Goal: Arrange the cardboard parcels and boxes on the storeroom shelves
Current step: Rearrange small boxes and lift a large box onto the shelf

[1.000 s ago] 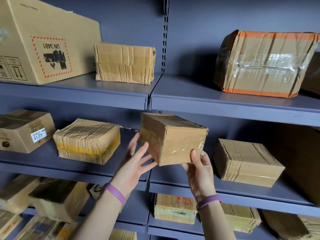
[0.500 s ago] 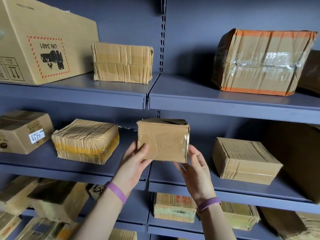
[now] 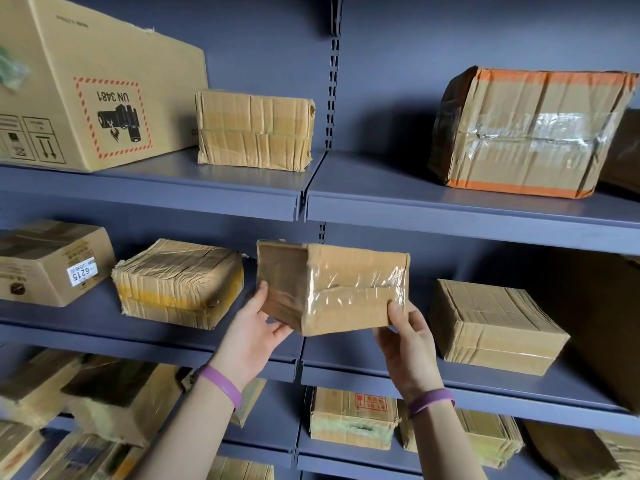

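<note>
Grey shelves held boxes on 3 levels, with a gap on the middle shelf between the yellow-taped parcel and the flat parcel. The small parcel, turned within the last second from corner-on to long taped face forward, hung before that gap, likely ready to set down. The left hand and right hand gripped its lower corners, thumbs on its near faces.

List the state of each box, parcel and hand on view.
clear-taped parcel, held up, dented front
left grip, holds its left side
right grip, holds its lower right corner
UN 3481 box, top shelf, print upside down
orange-taped box, top shelf, sealed
yellow-taped parcel, middle shelf, lying flat
6215 box, middle shelf, closed
</note>
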`<state>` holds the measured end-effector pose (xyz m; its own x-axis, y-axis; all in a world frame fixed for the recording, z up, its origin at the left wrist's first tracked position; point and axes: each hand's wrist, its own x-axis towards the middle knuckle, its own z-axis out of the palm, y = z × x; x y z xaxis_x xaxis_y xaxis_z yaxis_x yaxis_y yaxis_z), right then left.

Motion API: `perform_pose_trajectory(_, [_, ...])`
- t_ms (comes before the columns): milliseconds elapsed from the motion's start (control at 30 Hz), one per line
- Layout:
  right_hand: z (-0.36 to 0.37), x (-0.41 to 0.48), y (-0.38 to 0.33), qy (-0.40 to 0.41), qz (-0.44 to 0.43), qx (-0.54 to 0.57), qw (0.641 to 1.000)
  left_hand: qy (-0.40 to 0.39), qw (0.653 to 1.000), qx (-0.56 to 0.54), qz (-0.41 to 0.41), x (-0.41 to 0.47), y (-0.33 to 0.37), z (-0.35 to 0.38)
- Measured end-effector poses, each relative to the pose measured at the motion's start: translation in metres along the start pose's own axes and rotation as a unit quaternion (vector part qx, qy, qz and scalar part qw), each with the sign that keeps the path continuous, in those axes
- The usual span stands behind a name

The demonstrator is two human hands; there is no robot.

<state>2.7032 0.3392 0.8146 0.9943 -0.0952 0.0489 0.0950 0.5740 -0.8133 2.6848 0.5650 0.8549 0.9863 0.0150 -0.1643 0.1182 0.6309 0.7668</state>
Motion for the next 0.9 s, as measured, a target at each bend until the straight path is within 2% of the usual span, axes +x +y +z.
perform_pose_trajectory(233, [-0.006,-0.002,0.009,0.006,-0.024,-0.017,1.0,0.019,0.992,0.123,0.035,0.0,0.006,0.006])
perform_pose_trajectory(433, [-0.008,-0.005,0.011,0.023,-0.056,-0.046,0.997,0.065,0.984,0.165,-0.026,0.001,0.024,0.014])
perform_pose_trajectory(567, [-0.007,-0.006,0.015,0.018,-0.074,-0.113,0.991,0.059,0.97,0.235,-0.011,-0.005,0.026,0.015])
perform_pose_trajectory(667, [-0.004,-0.008,0.011,0.001,-0.111,-0.171,0.979,0.056,0.97,0.238,0.012,-0.004,0.022,0.01])
perform_pose_trajectory(900, [0.008,-0.009,-0.002,0.004,-0.09,-0.223,0.971,0.025,0.971,0.228,0.064,-0.002,0.015,0.001])
